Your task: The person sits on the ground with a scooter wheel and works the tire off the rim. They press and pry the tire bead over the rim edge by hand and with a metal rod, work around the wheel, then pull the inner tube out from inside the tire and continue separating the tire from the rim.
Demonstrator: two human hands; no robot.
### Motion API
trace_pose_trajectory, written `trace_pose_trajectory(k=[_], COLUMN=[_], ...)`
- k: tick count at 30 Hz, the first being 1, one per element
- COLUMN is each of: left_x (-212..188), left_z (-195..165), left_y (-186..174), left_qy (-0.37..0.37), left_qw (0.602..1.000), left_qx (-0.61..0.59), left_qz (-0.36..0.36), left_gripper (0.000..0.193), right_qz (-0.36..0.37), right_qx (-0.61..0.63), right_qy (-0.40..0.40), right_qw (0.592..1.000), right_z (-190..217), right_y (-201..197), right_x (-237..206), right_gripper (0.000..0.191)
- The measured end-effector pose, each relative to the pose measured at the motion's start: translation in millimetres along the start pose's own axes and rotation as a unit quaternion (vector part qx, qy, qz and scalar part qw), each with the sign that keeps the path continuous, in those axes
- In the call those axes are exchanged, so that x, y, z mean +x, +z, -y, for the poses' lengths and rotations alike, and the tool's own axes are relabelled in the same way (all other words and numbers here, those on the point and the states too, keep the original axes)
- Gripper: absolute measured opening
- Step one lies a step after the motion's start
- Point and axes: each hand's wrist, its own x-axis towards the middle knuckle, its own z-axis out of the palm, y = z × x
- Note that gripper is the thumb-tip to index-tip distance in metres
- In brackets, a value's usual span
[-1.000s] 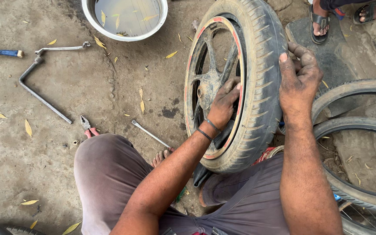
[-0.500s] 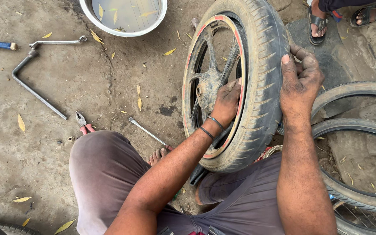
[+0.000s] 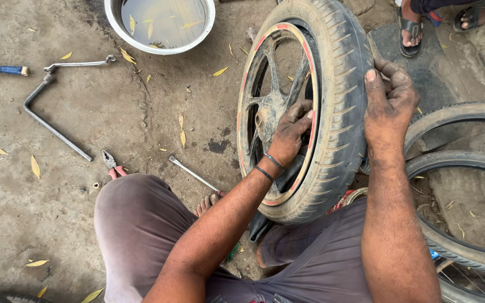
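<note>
A motorcycle wheel (image 3: 338, 84) with a black tyre and a red-edged alloy rim stands upright between my knees. My left hand (image 3: 292, 130) grips the rim's edge from the near side, fingers curled over the tyre bead. My right hand (image 3: 388, 101) presses on the tyre's outer tread and far sidewall, fingers bent over it. Both hands are dirty with grease. The wheel's lower part is hidden behind my legs.
On the concrete lie an L-shaped wrench (image 3: 51, 123), a spanner (image 3: 79, 64), pliers (image 3: 111, 164), a metal bar (image 3: 193, 174) and a blue-handled tool (image 3: 1, 69). A water basin (image 3: 161, 25) sits at the top. Loose tyres (image 3: 461, 168) lie right. Another person's sandalled feet (image 3: 411, 25) stand behind.
My hands keep the same hold on the wheel. The view has shifted slightly, so the tools and basin appear a little further left and up.
</note>
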Motion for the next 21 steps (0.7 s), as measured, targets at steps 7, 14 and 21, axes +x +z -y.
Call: trace_pose_trajectory(k=[7, 14, 21], left_x=[-2.7, 0.4, 2.7], left_z=[4.9, 20.5, 32.9], left_y=[-1.1, -9.1, -2.0], left_qy=[0.031, -0.053, 0.036], left_qw=[0.999, 0.993, 0.997], left_qx=[0.015, -0.096, -0.049], left_qz=[-0.031, 0.034, 0.047], left_gripper=[0.039, 0.019, 0.028], right_qz=[-0.005, 0.000, 0.005], right_qx=[-0.004, 0.022, 0.033], right_qy=[0.007, -0.014, -0.012], right_qw=[1.000, 1.000, 0.999], right_z=[-3.4, -4.9, -4.7], right_y=[-4.4, -5.2, -5.5], right_x=[-0.6, 1.9, 0.4], right_gripper=[0.034, 0.031, 0.031])
